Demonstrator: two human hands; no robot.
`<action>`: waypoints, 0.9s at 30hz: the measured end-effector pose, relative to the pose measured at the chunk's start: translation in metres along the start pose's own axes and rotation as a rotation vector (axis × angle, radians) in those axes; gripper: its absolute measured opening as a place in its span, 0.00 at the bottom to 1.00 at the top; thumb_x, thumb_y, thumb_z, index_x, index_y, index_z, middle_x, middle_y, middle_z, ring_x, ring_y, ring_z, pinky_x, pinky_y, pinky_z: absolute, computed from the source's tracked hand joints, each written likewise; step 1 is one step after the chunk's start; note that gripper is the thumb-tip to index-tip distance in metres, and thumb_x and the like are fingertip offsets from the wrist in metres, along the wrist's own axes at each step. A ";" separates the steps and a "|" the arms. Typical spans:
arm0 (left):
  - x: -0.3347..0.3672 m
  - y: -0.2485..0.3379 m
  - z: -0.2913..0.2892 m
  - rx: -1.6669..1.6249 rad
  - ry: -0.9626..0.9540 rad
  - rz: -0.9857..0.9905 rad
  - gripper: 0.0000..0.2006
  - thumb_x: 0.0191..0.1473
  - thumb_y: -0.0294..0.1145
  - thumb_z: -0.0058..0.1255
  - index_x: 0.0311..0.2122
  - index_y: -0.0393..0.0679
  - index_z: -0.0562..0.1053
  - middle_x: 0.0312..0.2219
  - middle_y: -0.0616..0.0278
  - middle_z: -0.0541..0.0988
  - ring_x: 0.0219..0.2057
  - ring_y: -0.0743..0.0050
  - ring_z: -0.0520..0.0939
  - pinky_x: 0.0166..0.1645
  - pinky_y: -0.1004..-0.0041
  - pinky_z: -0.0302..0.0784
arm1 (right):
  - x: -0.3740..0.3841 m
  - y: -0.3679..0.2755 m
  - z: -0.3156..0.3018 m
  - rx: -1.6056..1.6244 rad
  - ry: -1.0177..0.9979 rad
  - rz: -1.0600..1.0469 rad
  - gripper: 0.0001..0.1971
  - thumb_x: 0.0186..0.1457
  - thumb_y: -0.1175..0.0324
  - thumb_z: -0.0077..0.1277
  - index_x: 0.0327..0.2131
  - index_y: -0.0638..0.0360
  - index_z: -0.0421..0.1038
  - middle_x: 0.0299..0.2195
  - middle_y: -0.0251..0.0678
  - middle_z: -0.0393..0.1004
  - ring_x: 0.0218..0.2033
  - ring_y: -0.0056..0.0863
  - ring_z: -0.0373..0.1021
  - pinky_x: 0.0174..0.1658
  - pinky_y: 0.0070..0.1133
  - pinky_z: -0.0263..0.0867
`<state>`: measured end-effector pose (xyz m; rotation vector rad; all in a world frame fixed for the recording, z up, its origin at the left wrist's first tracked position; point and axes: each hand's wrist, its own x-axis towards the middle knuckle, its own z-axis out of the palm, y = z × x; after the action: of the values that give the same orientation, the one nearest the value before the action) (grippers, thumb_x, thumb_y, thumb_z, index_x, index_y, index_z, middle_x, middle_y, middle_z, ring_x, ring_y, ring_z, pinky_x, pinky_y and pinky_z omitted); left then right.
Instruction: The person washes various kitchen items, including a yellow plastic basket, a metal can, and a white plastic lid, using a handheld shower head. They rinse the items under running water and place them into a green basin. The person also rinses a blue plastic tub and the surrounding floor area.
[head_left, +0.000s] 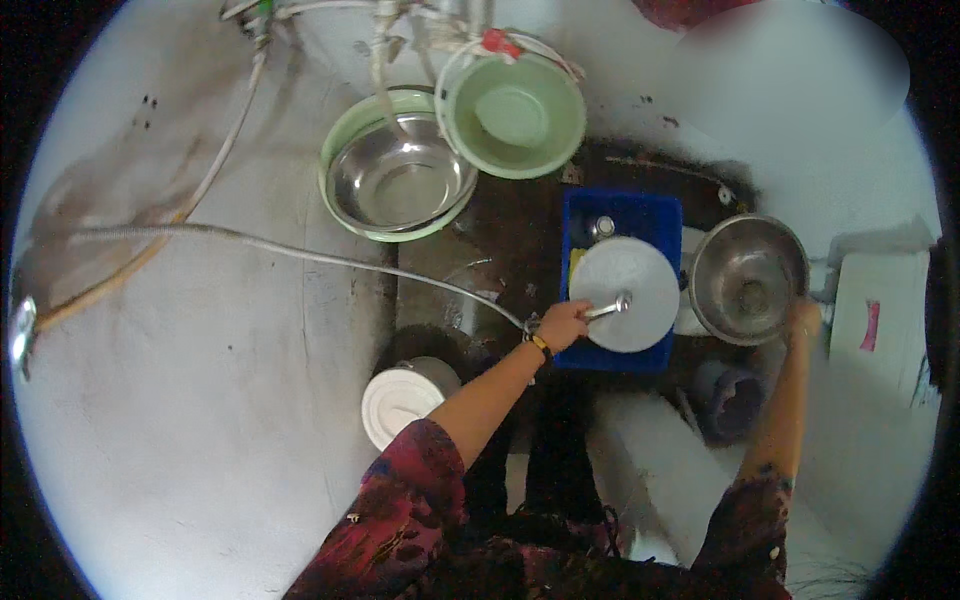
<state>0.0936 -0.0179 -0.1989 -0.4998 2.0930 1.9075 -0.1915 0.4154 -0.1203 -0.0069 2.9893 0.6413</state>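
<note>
My left hand (563, 326) is closed round the handle of a silver hand sprayer (608, 309), whose head sits over a round white lid or plate (640, 262). A flexible metal hose (420, 275) runs from the sprayer toward the left wall. Below the white disc is a blue rectangular basket (625, 208), with a small metal cup (602, 228) and something yellow showing at its edge. My right hand (803, 318) grips the right rim of a tilted steel basin (748, 280), its fingers partly hidden. Whether water is flowing I cannot make out.
At the back, a steel bowl (385, 180) rests in a light green basin, beside another green basin (515, 115). A white lidded bucket (405, 400) stands near my left forearm. A dark purple bucket (733, 403) lies below the steel basin. Pipes line the far wall.
</note>
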 end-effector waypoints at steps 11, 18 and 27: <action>-0.040 -0.075 -0.002 0.299 -0.064 0.002 0.09 0.41 0.30 0.43 0.33 0.48 0.70 0.25 0.58 0.74 0.28 0.56 0.75 0.34 0.62 0.67 | -0.143 -0.237 -0.207 1.479 -0.958 0.110 0.14 0.44 0.67 0.47 0.35 0.65 0.70 0.32 0.38 0.72 0.32 0.30 0.68 0.36 0.25 0.64; -0.038 -0.075 -0.001 0.356 -0.147 0.062 0.12 0.47 0.32 0.41 0.39 0.47 0.70 0.31 0.56 0.74 0.28 0.61 0.76 0.33 0.66 0.71 | -0.193 -0.451 -0.240 1.912 -1.521 -0.012 0.13 0.47 0.73 0.48 0.33 0.77 0.64 0.34 0.52 0.67 0.35 0.48 0.68 0.39 0.48 0.66; -0.013 -0.082 0.023 0.198 0.260 0.436 0.10 0.43 0.27 0.42 0.32 0.49 0.72 0.25 0.59 0.75 0.31 0.57 0.73 0.38 0.61 0.65 | -0.185 -0.636 -0.168 2.068 -1.259 0.117 0.17 0.47 0.71 0.49 0.38 0.73 0.58 0.34 0.45 0.63 0.33 0.40 0.67 0.38 0.33 0.72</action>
<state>0.1393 0.0000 -0.2696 -0.2733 2.7117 1.8974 -0.0066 -0.2359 -0.2122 0.4358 1.1947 -1.7157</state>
